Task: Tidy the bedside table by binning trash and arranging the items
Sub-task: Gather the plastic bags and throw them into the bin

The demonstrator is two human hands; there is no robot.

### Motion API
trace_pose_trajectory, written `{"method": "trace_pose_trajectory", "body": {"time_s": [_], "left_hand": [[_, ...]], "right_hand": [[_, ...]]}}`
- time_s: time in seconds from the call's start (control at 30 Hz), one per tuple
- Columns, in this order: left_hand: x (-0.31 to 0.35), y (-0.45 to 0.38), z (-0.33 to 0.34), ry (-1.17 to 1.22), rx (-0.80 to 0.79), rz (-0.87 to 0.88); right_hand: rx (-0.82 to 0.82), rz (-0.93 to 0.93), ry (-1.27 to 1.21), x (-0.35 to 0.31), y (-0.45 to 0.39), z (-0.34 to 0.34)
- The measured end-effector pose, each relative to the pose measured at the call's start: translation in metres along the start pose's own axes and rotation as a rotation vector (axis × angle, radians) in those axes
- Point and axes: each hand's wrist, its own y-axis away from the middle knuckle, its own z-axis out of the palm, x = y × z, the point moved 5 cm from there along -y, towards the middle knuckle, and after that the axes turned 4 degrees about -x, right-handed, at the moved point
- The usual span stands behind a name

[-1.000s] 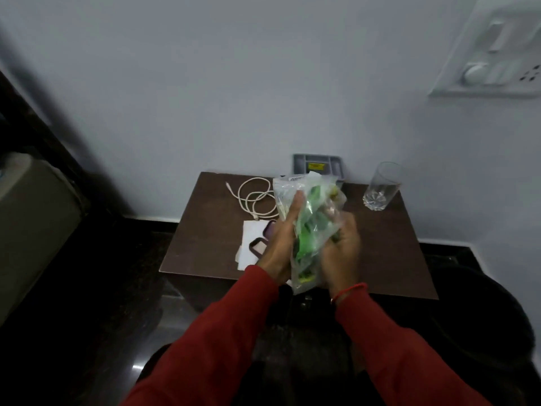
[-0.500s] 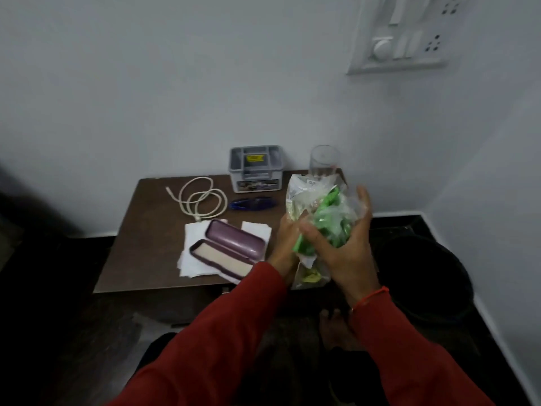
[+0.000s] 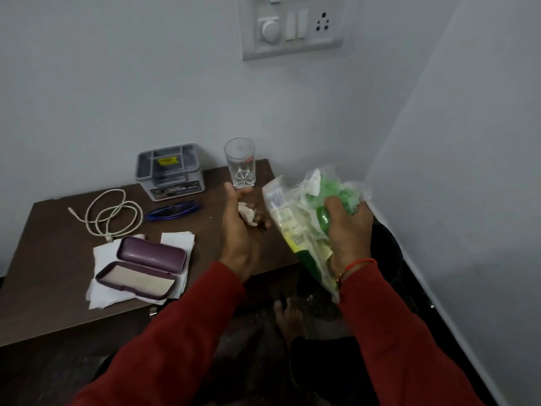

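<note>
The right hand squeezes a bunch of plastic wrappers just above the black bin (not dropped in yet, I think). The left hand cups a small crumpled wad. On the table wait one glass, one cable, one open case, one grey box.

A crumpled clear plastic bag of green wrappers is held tilted past the dark brown desk edge above a black bin, while a small whitish crumpled scrap sits in a palm.
</note>
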Motion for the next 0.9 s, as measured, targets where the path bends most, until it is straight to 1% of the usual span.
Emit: {"method": "trace_pose_trajectory", "body": {"time_s": [0.07, 0.1, 0.17, 0.23, 0.27, 0.37, 0.47, 0.57, 0.67, 0.73, 0.83, 0.9], "left_hand": [[-0.008, -0.008, 0.002, 0.000, -0.030, 0.029], [-0.013, -0.008, 0.004, -0.027, -0.056, 0.017], [-0.023, -0.004, 0.009, -0.080, -0.068, 0.010], [-0.031, 0.003, 0.015, -0.132, -0.051, 0.022], [-0.036, 0.007, 0.018, -0.134, -0.067, 0.012], [-0.052, 0.020, 0.033, -0.175, -0.122, -0.024], [-0.064, 0.032, 0.046, -0.327, -0.140, 0.030], [-0.073, 0.034, 0.049, -0.440, -0.120, 0.070], [-0.073, 0.028, 0.047, -0.344, -0.099, 0.071], [-0.073, 0.023, 0.043, -0.239, -0.079, 0.066], [-0.071, 0.017, 0.037, -0.183, -0.030, 0.057], [-0.073, 0.008, 0.031, -0.111, 0.000, 0.012]], "right_hand": [[-0.022, 0.007, 0.105, 0.009, 0.001, 0.004], [-0.040, 0.020, 0.136, 0.013, 0.001, 0.006], [-0.064, 0.042, 0.154, 0.018, -0.001, 0.008], [-0.062, 0.048, 0.148, 0.019, -0.004, 0.008], [-0.054, 0.047, 0.132, 0.020, -0.006, 0.006], [-0.029, 0.041, 0.035, 0.022, -0.005, 0.004], [-0.030, 0.091, -0.198, 0.029, -0.003, 0.004], [-0.065, 0.168, -0.352, 0.033, 0.001, 0.004], [-0.137, 0.206, -0.432, 0.035, 0.005, 0.011], [-0.172, 0.215, -0.409, 0.034, 0.009, 0.017], [-0.221, 0.249, -0.383, 0.031, 0.015, 0.024], [-0.241, 0.259, -0.407, 0.028, 0.015, 0.026]]}}
